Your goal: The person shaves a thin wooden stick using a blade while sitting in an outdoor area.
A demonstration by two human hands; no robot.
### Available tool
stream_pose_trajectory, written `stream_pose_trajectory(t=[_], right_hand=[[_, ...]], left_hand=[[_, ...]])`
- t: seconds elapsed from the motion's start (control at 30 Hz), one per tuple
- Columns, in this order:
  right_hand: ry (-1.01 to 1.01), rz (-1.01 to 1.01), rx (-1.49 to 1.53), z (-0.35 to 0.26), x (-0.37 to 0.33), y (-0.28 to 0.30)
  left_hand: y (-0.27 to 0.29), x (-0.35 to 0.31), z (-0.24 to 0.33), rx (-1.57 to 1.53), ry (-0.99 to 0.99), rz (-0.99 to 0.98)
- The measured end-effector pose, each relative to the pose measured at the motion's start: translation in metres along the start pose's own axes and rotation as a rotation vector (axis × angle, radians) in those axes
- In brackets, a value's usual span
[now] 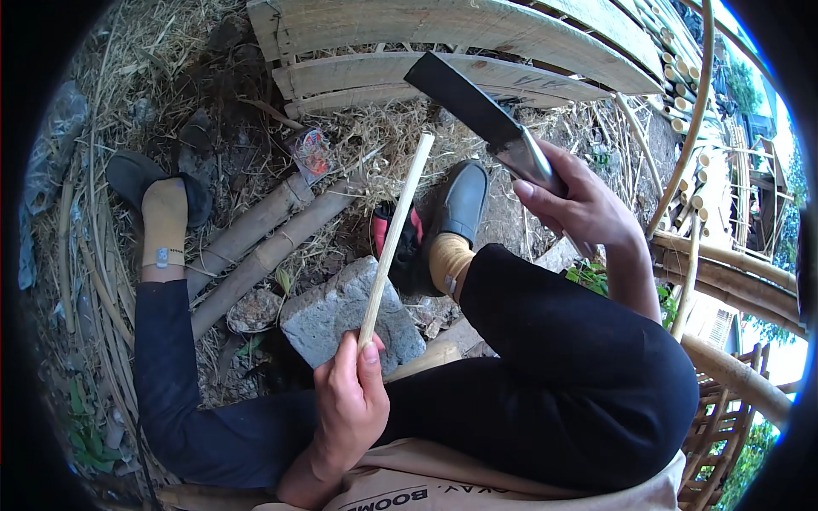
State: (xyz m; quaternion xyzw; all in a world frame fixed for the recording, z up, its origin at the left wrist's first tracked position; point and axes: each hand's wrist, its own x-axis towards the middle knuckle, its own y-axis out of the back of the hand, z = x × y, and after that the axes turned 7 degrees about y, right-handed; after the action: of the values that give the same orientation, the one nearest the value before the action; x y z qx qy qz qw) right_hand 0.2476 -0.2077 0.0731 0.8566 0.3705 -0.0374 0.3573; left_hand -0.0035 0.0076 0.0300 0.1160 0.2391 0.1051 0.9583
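The left hand (351,392) is closed, fingers and thumb gripping the near end of the stick (396,237), which slants up ahead of it, the stone (328,311) just beyond that hand. The right hand (588,200), farther forward and to the right, is curled round the handle of the knife (469,102), whose blade points forward-left, apart from the stick. Good handling here likely calls for a firm left grip, with the edge directed away from those fingers and the bent knee (635,383).
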Motion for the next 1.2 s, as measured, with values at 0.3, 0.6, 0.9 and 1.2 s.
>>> stream_pose_trajectory(t=[0.3, 0.6, 0.9, 1.2], right_hand=[[-0.355, -0.246, 0.224, -0.014, 0.010, 0.008], [-0.223, -0.429, 0.323, -0.009, 0.014, 0.014], [-0.215, -0.445, 0.412, -0.003, 0.014, 0.016], [-0.236, -0.464, 0.396, -0.004, 0.014, 0.015]], left_hand=[[-0.002, -0.002, -0.001, 0.081, -0.029, 0.050], [-0.002, -0.004, 0.003, 0.095, -0.050, 0.071], [-0.005, -0.004, 0.003, 0.119, -0.037, 0.063], [-0.007, -0.006, -0.002, 0.168, -0.065, 0.076]])
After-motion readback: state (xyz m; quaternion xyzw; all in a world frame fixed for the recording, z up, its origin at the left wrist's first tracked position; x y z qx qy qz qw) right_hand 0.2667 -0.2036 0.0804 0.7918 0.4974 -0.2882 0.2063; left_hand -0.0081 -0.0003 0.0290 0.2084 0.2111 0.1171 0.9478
